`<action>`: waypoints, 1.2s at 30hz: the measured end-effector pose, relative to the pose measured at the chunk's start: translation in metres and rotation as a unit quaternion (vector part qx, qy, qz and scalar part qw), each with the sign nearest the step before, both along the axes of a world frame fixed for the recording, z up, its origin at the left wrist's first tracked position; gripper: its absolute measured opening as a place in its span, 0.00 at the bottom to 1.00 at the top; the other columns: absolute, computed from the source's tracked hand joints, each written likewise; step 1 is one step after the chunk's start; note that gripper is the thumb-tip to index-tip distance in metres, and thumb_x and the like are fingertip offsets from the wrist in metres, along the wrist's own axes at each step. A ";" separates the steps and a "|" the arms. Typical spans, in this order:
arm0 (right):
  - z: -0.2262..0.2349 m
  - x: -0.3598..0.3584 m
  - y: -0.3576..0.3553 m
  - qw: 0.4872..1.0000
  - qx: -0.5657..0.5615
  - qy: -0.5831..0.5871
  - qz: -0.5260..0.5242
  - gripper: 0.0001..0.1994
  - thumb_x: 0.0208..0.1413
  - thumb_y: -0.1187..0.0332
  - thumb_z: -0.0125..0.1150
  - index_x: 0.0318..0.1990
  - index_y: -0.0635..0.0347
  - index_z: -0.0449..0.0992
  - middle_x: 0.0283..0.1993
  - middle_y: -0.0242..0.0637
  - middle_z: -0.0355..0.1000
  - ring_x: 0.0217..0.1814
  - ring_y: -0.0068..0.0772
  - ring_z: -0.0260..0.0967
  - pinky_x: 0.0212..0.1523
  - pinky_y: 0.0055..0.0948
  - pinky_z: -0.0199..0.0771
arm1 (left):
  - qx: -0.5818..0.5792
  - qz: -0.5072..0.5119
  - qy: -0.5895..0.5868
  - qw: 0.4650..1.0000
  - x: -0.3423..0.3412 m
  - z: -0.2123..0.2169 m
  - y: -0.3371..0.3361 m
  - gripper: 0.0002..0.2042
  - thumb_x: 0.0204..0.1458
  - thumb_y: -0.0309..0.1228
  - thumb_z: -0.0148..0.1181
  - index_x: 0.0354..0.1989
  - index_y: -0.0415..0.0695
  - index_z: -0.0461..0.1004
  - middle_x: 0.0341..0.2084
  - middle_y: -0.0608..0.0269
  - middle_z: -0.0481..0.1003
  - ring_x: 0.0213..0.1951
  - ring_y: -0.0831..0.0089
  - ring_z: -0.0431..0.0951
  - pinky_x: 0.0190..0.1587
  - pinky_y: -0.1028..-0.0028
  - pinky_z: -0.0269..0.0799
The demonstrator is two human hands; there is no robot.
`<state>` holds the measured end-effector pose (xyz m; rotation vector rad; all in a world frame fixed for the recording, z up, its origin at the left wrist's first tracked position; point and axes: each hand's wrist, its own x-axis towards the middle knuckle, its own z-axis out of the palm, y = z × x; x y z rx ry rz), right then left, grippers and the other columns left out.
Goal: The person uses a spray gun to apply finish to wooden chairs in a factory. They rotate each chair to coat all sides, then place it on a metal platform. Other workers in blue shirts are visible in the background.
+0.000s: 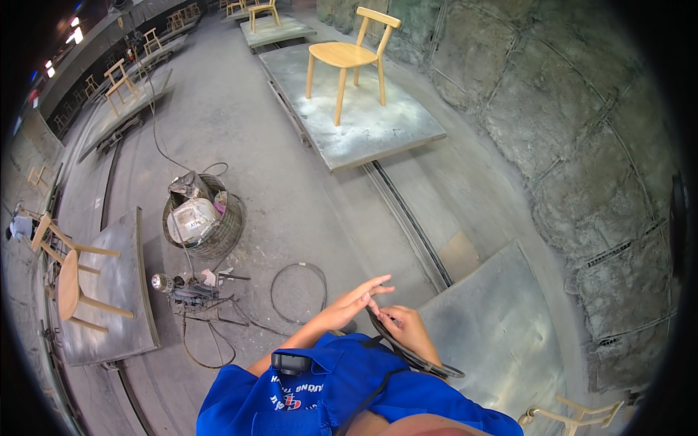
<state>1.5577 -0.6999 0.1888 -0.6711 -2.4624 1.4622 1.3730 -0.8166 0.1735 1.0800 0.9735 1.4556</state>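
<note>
My left hand (356, 299) is raised in front of my body, its fingers stretched out to the right and holding nothing visible. Close against it is my right hand (408, 327), with curled fingers whose tips meet the left hand's fingers. What the right fingertips pinch, if anything, is too small to tell. A coiled dark hose (417, 359) hangs by my right wrist and forearm, its upper end running up between the two hands. Below them is a blue shirt with a small black device (291, 363) on it.
A wooden chair (342, 54) stands on a metal platform (392, 138) ahead; another platform (502, 320) is at my right. At left, a chair (69, 285) sits on a platform. A basket (218, 243) of containers, a spray gun-like tool (193, 288) and a looped hose (273, 294) occupy the floor.
</note>
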 end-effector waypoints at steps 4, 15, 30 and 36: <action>-0.004 -0.002 0.001 0.997 0.027 0.044 -0.060 0.09 0.52 0.73 0.65 0.41 0.62 0.83 0.36 0.43 0.80 0.33 0.40 0.79 0.32 0.33 0.76 | 0.016 0.013 0.002 1.000 0.001 0.004 0.008 0.40 0.68 0.62 0.36 0.76 0.39 0.51 0.66 0.42 0.65 0.45 0.70 0.77 0.62 0.64 0.65; -0.012 -0.002 0.016 0.990 0.019 0.037 -0.133 0.08 0.52 0.73 0.65 0.39 0.63 0.84 0.36 0.44 0.81 0.33 0.36 0.80 0.33 0.30 0.77 | -0.039 -0.048 -0.013 0.998 -0.012 0.002 0.015 0.44 0.64 0.67 0.36 0.75 0.38 0.53 0.70 0.44 0.61 0.55 0.60 0.75 0.65 0.56 0.64; -0.006 -0.012 0.022 0.985 -0.044 0.049 -0.159 0.08 0.58 0.71 0.67 0.42 0.64 0.83 0.33 0.41 0.78 0.32 0.29 0.75 0.34 0.27 0.73 | -0.039 0.015 0.015 0.999 -0.003 0.001 0.023 0.43 0.66 0.66 0.25 0.79 0.46 0.35 0.76 0.41 0.45 0.64 0.55 0.68 0.74 0.51 0.44; -0.011 -0.012 0.029 0.988 -0.009 0.022 -0.152 0.08 0.57 0.72 0.66 0.42 0.64 0.83 0.31 0.38 0.76 0.30 0.29 0.71 0.32 0.28 0.69 | -0.040 0.006 0.024 0.999 0.005 0.005 0.027 0.48 0.63 0.70 0.25 0.79 0.44 0.30 0.76 0.38 0.40 0.58 0.61 0.73 0.72 0.50 0.47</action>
